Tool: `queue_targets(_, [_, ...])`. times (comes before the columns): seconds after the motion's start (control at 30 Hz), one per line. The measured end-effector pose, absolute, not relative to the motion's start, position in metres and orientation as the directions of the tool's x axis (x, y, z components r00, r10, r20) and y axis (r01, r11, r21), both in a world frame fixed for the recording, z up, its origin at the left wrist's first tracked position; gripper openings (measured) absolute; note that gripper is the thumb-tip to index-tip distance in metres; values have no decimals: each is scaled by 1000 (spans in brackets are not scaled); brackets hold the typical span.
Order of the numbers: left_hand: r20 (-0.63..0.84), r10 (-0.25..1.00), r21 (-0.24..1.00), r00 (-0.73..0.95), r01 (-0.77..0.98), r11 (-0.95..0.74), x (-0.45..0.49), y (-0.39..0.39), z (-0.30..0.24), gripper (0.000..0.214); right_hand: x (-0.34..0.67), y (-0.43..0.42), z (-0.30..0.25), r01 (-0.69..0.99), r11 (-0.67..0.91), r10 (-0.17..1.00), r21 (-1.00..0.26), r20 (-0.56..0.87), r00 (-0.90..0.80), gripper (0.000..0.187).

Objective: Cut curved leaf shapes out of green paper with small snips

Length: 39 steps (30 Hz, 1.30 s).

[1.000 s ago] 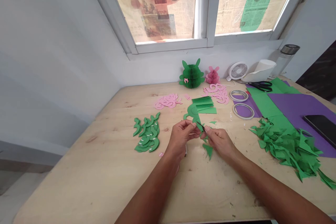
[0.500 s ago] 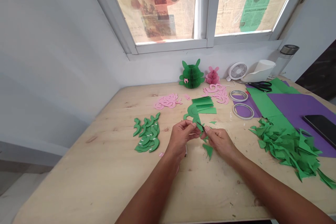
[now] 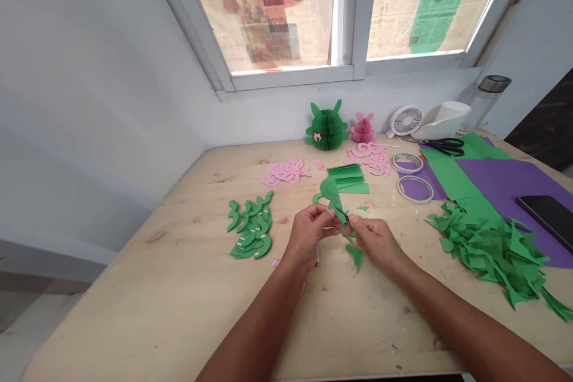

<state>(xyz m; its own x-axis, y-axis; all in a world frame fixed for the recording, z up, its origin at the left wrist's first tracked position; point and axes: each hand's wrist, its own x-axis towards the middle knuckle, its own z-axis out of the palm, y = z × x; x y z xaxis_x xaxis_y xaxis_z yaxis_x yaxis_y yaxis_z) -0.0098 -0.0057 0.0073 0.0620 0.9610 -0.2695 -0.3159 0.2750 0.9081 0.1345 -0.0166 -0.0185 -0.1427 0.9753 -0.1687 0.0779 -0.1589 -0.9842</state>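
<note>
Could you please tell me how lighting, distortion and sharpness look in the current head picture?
Head view: white glare along the lower edge of the window; head view: the bottle leans outward, probably wide-angle stretch; head view: the dark tool in the right hand is too small to make out clearly; head view: the green scraps look fairly sharp.

1 head-worn camera is facing forward and down across the table [image 3: 170, 298], close above, toward the window [image 3: 359, 18].
</note>
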Motion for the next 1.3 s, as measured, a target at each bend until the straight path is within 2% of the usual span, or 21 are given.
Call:
queue_targets(0.23, [-259,963,910,74,-315,269,-10,-7,7,24,135,-17,-18,134,-128,981,-983,-145,-125,52])
queue_targets(0.6, [-261,963,906,60,-329,266,-18,-3,9,23,138,-17,-16,71,-169,960,-983,-181,-215,54])
queue_targets(0.73, [-260,963,909,71,-319,269,-22,-2,10,22,142,-16,-12,53,-180,964,-982,-187,-187,51])
queue_targets(1.1, [-261,944,921,201,-242,306,-17,-3,10,21,142,-15,-7,-96,-152,981,-984,-138,-137,46])
queue_targets(1.3, [-255,914,936,314,-156,315,-15,-6,8,20,143,-14,-9,-62,-77,996,-995,-74,-50,34])
